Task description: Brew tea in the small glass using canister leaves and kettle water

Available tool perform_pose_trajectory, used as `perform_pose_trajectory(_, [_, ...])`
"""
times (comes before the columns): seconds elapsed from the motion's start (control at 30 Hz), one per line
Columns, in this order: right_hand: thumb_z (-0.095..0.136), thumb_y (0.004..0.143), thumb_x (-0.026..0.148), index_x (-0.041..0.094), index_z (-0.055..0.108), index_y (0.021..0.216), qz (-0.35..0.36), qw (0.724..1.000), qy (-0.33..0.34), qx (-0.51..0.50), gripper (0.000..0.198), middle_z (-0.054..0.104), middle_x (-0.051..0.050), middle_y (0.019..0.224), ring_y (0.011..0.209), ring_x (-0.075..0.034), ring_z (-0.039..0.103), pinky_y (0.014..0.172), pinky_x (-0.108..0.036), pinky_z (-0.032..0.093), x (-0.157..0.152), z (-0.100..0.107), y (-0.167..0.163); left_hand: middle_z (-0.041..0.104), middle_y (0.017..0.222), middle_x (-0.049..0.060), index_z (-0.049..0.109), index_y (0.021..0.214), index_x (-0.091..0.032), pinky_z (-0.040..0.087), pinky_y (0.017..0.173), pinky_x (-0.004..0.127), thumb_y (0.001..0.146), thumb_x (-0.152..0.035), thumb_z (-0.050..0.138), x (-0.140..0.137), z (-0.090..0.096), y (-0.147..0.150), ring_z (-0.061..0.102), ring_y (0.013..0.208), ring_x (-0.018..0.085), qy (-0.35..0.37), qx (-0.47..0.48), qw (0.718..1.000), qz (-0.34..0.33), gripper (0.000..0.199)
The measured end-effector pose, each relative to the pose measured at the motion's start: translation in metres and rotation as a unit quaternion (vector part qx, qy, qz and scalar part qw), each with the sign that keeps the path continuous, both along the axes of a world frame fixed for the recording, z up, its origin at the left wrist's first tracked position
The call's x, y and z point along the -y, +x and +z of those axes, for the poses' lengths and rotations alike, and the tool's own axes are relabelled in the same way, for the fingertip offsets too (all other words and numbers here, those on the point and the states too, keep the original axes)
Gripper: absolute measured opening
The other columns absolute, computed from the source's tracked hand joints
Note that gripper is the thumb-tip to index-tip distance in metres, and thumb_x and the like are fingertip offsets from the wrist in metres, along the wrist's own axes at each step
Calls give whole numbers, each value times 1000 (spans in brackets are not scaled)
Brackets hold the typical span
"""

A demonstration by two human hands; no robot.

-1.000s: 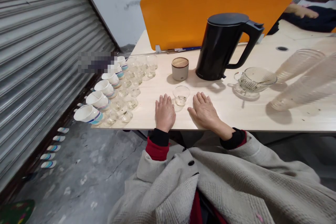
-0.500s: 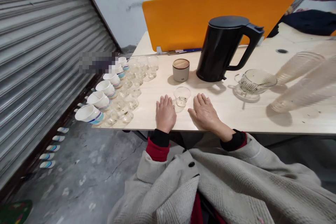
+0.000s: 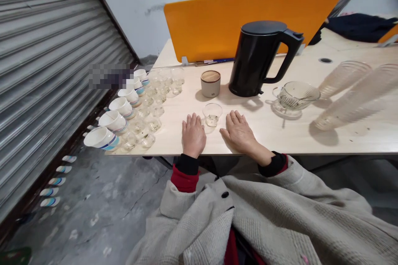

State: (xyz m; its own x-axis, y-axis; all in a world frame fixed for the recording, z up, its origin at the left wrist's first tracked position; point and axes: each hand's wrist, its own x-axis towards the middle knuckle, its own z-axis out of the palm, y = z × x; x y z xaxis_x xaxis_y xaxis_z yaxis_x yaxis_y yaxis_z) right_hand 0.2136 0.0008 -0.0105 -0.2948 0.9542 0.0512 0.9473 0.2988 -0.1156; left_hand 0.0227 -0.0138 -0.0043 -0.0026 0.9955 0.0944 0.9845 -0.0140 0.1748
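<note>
Both of my hands lie palm down on the pale table, holding nothing. My left hand (image 3: 193,134) rests flat just left of a small clear plastic cup (image 3: 212,115), which has dark bits at its bottom. On the cup's other side, my right hand (image 3: 239,132) lies flat with its fingers stretched forward. Behind the cup stands a grey jar (image 3: 210,86) with a wooden lid. A black electric kettle (image 3: 256,60) is upright beyond my right hand. To its right, a ribbed glass cup (image 3: 297,96) with a handle contains dark bits.
Several white paper cups (image 3: 112,120) line the table's left end, beside rows of small clear cups (image 3: 154,123). Stacks of clear plastic cups (image 3: 348,101) lean at the right. An orange divider (image 3: 205,29) stands along the back. A rolling shutter (image 3: 56,49) is at left.
The view has shifted slightly, so things on the table appear a little further left. My hands and the objects keep their places on the table.
</note>
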Motion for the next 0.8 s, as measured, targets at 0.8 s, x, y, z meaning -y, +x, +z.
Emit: perform_pose_trajectory(0.8, [44,106,42,-8,40,161,-9,999,-26,-18,74,29,-30,173,164,-43,23,133,-56,20,1,10,-3,44,171,15,52,157,-8,28,134,55,109,-25,34,-3,-6,-2,35,162,34,31,-9,999,-2,54])
